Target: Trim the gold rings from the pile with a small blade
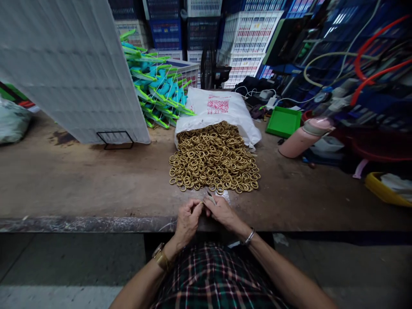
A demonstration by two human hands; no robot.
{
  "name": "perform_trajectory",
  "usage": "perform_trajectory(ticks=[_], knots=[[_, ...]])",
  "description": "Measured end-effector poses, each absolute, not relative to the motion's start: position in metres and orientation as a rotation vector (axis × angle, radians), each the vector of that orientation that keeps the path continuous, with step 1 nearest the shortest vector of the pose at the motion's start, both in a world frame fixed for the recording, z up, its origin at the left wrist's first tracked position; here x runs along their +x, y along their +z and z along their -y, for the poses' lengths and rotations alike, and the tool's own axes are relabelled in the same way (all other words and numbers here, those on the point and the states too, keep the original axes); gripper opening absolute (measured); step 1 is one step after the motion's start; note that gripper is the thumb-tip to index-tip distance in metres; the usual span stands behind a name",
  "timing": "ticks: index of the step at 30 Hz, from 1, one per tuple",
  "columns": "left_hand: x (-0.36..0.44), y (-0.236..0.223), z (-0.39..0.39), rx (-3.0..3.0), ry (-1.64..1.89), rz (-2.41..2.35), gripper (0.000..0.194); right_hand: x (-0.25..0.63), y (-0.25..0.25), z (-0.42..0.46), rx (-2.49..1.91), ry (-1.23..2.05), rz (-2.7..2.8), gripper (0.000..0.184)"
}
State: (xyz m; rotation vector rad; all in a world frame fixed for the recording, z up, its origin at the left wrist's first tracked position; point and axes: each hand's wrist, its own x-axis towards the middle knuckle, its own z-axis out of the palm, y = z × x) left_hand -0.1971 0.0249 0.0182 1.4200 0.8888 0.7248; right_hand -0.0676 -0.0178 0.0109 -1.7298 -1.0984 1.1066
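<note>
- One tall pale panel (80,73) stands at the left of the worktable (96,184); its upper part is cut off by the frame. Green and teal pieces (161,92) are stacked beside it, partly hidden behind its edge.
- Left hand (187,219): thumb and forefinger pressed together, pinching a small yellowish piece (201,203). It may be a ring; the fingertips cover too much to be certain.
- Ring heap (215,159): brass-coloured rings spilling from the mouth of a white sack (238,111) onto the worktable, just beyond both hands. Rings inside the sack are hidden.
- Right hand (222,211): fingers curled, thumb and forefinger closed about a narrow tool (211,198) with a dark tip, seemingly a blade; its lower end is concealed by the grip.
- Step in hand, as judged from the pose: close work on the small piece between the fingertips. Any further move calls for a steady left pinch and close control of the tip near the fingers.
- Right margin: green tray (285,122), pink bottle (298,139) and yellow basket (383,193), the last cut off; the hoses and equipment above are blurred.
</note>
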Motion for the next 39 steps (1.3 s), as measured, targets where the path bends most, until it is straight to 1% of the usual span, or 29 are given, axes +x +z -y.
perform_trajectory(ticks=[3,7,9,12,16,18,21,24,26,34,39], knots=[[-0.199,0.018,-0.025,1.316,0.637,-0.904,0.024,-0.07,0.009,0.017,-1.704,1.185,0.978,0.035],[-0.202,0.017,-0.026,1.074,0.45,-0.881,0.032,-0.07,0.013,0.015,-1.723,1.029,1.031,0.022],[-0.203,0.015,-0.026,1.015,0.402,-0.849,0.034,-0.069,0.015,0.014,-1.733,0.971,1.075,0.019],[-0.203,0.014,-0.026,0.951,0.398,-0.818,0.033,-0.069,0.017,0.013,-1.738,0.924,1.133,0.017],[-0.205,0.013,-0.024,0.892,0.43,-0.78,0.031,-0.068,0.016,0.013,-1.743,0.888,1.209,0.019],[-0.205,0.014,-0.023,0.875,0.452,-0.758,0.03,-0.067,0.018,0.014,-1.824,0.812,1.268,0.02],[-0.206,0.015,-0.023,0.879,0.497,-0.75,0.029,-0.066,0.02,0.019,-2.002,0.637,1.496,0.013],[-0.206,0.013,-0.023,0.909,0.539,-0.751,0.03,-0.068,0.021,0.025,-2.056,0.561,1.744,0.019],[-0.206,0.011,-0.024,0.929,0.553,-0.751,0.031,-0.07,0.019,0.027,-2.072,0.544,1.806,0.022],[-0.206,0.005,-0.025,1.054,0.54,-0.806,0.034,-0.073,0.015,0.027,-2.121,0.491,1.845,0.027],[-0.207,0.006,-0.025,1.18,0.534,-0.816,0.036,-0.073,0.015,0.025,-2.093,0.592,1.862,0.025]])
